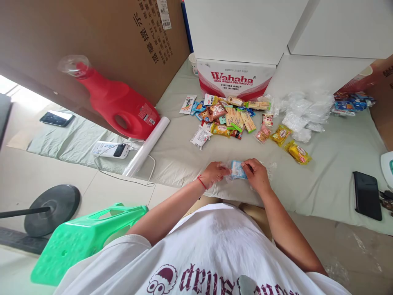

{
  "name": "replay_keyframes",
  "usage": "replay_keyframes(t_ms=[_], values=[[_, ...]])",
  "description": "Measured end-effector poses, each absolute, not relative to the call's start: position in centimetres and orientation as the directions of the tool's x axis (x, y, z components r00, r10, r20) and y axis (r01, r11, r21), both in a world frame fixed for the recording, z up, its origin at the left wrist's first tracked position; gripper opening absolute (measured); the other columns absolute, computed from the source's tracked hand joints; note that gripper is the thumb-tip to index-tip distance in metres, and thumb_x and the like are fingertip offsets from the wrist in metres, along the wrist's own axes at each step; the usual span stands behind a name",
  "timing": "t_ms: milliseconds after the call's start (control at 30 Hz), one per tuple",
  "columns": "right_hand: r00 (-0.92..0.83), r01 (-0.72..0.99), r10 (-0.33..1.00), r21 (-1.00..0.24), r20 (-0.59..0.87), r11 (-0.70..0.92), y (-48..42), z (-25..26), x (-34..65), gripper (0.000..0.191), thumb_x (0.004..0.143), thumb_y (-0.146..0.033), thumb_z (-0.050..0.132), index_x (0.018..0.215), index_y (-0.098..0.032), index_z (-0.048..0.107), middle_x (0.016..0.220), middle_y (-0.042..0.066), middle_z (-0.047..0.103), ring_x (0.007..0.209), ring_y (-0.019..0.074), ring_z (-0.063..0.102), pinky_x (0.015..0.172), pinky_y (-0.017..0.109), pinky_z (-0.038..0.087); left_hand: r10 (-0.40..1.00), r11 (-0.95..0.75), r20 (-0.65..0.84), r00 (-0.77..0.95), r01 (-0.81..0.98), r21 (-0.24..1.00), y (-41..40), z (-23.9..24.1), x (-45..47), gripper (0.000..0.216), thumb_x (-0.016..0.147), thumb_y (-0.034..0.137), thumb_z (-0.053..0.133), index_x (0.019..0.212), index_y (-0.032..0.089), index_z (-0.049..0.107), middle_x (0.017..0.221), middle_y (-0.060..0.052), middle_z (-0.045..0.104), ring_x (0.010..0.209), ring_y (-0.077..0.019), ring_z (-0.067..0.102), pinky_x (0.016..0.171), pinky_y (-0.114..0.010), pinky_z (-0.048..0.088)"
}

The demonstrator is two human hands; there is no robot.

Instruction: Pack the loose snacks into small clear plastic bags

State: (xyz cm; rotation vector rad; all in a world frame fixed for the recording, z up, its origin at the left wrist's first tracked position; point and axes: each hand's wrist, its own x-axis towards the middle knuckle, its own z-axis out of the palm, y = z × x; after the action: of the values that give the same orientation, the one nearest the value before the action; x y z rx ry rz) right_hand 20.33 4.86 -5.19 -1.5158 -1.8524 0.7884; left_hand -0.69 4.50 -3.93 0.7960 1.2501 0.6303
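Observation:
Between my hands, close to the front edge of the cloth-covered surface, is a small blue and white snack packet (pixel 238 169). The fingers of my right hand (pixel 256 173) pinch its right side. My left hand (pixel 214 173), with a red string at the wrist, is closed on thin clear plastic film (pixel 226 168) at the packet's left side. Beyond my hands lies a pile of wrapped snacks (pixel 229 116). Two yellow-wrapped snacks (pixel 297 152) lie to the right of that pile.
Crumpled clear plastic (pixel 302 110) is heaped at the right, beside a Wahaha carton (pixel 236 80). A red jug (pixel 123 104) and a roll of clear film (pixel 147 146) are at the left. A black phone (pixel 367 195) lies far right; a green plastic stool (pixel 86 237) is lower left.

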Motion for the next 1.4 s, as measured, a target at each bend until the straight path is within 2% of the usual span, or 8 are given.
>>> replay_keyframes(t_ms=[200, 367, 500, 633, 867, 1000, 1233, 1400], values=[[-0.151, 0.587, 0.985, -0.795, 0.077, 0.152, 4.7, -5.5, 20.4, 0.025, 0.098, -0.041, 0.054, 0.083, -0.024, 0.064, 0.081, 0.002, 0.061, 0.072, 0.0177, 0.056, 0.068, 0.031, 0.042, 0.764, 0.603, -0.579, 0.286, 0.006, 0.798, 5.8, -4.1, -3.3, 0.035, 0.053, 0.031, 0.088, 0.072, 0.015, 0.063, 0.059, 0.004, 0.057, 0.046, -0.0037, 0.035, 0.048, -0.023, 0.017], [-0.158, 0.58, 0.984, -0.799, 0.082, 0.16, 4.7, -5.5, 20.3, 0.026, 0.098, -0.042, 0.053, 0.083, -0.024, 0.064, 0.081, 0.002, 0.061, 0.071, 0.0176, 0.055, 0.068, 0.03, 0.042, 0.787, 0.58, -0.58, 0.209, 0.067, 0.812, 5.6, -4.1, -4.1, 0.035, 0.056, 0.034, 0.087, 0.067, 0.017, 0.059, 0.057, 0.006, 0.051, 0.049, -0.0049, 0.036, 0.049, -0.023, 0.02], [-0.154, 0.586, 0.984, -0.793, 0.093, 0.167, 4.7, -5.6, 20.4, 0.025, 0.098, -0.041, 0.054, 0.083, -0.024, 0.064, 0.081, 0.002, 0.062, 0.072, 0.0178, 0.056, 0.068, 0.031, 0.042, 0.792, 0.535, -0.566, 0.231, 0.186, 0.824, 5.1, -4.2, -2.6, 0.046, 0.057, 0.052, 0.088, 0.062, 0.017, 0.058, 0.054, 0.007, 0.043, 0.053, -0.0059, 0.03, 0.052, -0.025, 0.018], [-0.161, 0.586, 0.982, -0.79, 0.102, 0.179, 4.6, -5.9, 20.5, 0.025, 0.099, -0.04, 0.053, 0.084, -0.024, 0.064, 0.081, 0.002, 0.061, 0.072, 0.0176, 0.056, 0.069, 0.031, 0.042, 0.823, 0.524, -0.544, 0.164, 0.152, 0.838, 5.6, -4.4, -1.2, 0.055, 0.062, 0.065, 0.081, 0.059, 0.019, 0.053, 0.054, 0.006, 0.041, 0.054, -0.0074, 0.032, 0.053, -0.026, 0.02], [-0.149, 0.582, 0.985, -0.797, 0.086, 0.157, 4.5, -5.8, 20.4, 0.027, 0.099, -0.042, 0.052, 0.083, -0.024, 0.063, 0.08, 0.002, 0.06, 0.07, 0.0177, 0.055, 0.068, 0.031, 0.042, 0.758, 0.536, -0.555, 0.341, 0.158, 0.829, 7.0, -3.5, -3.9, 0.058, 0.049, 0.05, 0.094, 0.054, 0.02, 0.045, 0.052, 0.008, 0.033, 0.051, -0.0047, 0.025, 0.051, -0.026, 0.014], [-0.149, 0.576, 0.985, -0.802, 0.085, 0.156, 4.5, -5.6, 20.2, 0.025, 0.098, -0.042, 0.054, 0.082, -0.024, 0.062, 0.079, 0.002, 0.059, 0.069, 0.0174, 0.054, 0.067, 0.031, 0.042, 0.719, 0.554, -0.583, 0.38, 0.193, 0.81, 8.2, -3.4, -6.2, 0.05, 0.048, 0.042, 0.095, 0.055, 0.017, 0.053, 0.053, 0.007, 0.04, 0.049, -0.0039, 0.027, 0.049, -0.024, 0.015], [-0.135, 0.584, 0.988, -0.8, 0.07, 0.137, 4.3, -5.6, 20.1, 0.023, 0.097, -0.039, 0.054, 0.083, -0.024, 0.061, 0.081, 0.002, 0.061, 0.07, 0.0173, 0.055, 0.068, 0.03, 0.042, 0.815, 0.535, -0.559, 0.153, 0.171, 0.827, 8.8, -3.4, -9.2, 0.038, 0.062, 0.037, 0.088, 0.076, 0.017, 0.059, 0.066, 0.001, 0.059, 0.055, -0.0083, 0.052, 0.05, -0.021, 0.033], [-0.132, 0.597, 0.99, -0.792, 0.056, 0.125, 4.4, -5.8, 20.1, 0.026, 0.097, -0.043, 0.052, 0.082, -0.024, 0.061, 0.081, 0.003, 0.06, 0.07, 0.0177, 0.055, 0.065, 0.03, 0.041, 0.819, 0.574, -0.571, 0.06, -0.101, 0.812, 5.0, -2.1, -7.0, 0.075, 0.074, 0.069, 0.076, 0.13, 0.025, 0.05, 0.115, -0.009, 0.068, 0.106, -0.022, 0.069, 0.08, -0.033, 0.056]])
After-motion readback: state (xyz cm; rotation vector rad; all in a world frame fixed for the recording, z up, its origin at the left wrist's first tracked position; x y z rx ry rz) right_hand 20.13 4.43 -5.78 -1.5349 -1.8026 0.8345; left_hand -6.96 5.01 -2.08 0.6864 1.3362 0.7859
